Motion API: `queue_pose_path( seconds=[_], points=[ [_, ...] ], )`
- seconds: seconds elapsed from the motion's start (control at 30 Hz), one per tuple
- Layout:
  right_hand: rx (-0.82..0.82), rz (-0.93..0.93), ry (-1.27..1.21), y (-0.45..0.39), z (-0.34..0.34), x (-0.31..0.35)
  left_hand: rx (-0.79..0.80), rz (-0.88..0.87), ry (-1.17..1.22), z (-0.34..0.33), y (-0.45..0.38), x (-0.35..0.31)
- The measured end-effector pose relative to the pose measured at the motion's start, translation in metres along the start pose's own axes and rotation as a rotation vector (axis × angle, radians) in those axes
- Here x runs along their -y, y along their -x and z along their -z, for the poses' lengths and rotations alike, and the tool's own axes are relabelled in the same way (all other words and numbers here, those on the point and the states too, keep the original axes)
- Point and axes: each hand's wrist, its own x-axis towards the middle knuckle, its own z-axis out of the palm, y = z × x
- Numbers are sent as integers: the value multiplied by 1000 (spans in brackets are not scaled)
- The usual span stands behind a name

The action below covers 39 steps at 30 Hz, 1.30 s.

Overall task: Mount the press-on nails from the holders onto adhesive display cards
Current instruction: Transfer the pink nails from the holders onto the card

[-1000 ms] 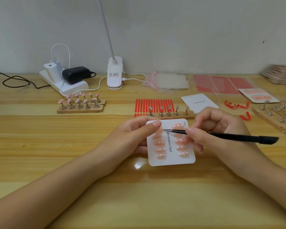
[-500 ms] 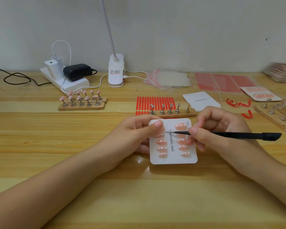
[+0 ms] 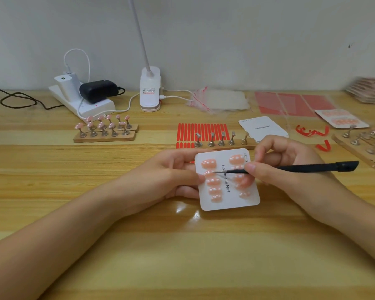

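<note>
On card in left hand: right hand tweezers at nail

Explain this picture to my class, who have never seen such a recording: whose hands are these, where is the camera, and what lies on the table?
A camera worn on the person's head looks down at their bare hands. The left hand holds a white display card carrying pink press-on nails. The right hand grips black tweezers, tip at a nail in the card's left column. Behind, on the wooden table, stand a holder with pink nails, an emptied holder, red adhesive strips, blank cards, a lamp base and a power strip.
</note>
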Motion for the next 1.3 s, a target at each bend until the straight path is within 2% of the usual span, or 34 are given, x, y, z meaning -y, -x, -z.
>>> queue_pose_path(
  seconds=[0.5, 0.77, 0.9, 1.3],
  points=[
    [0, 26, 27, 1, 1, 3, 8, 35, -9, -1, 0, -1],
    [97, 1, 27, -1, 0, -2, -9, 36, -54, -1, -1, 0],
    [72, 7, -46, -1, 2, -3, 9, 29, -48, 0, -1, 0],
    [54, 6, -9, -3, 7, -6, 30, 16, -16, 1, -1, 1]
  ],
)
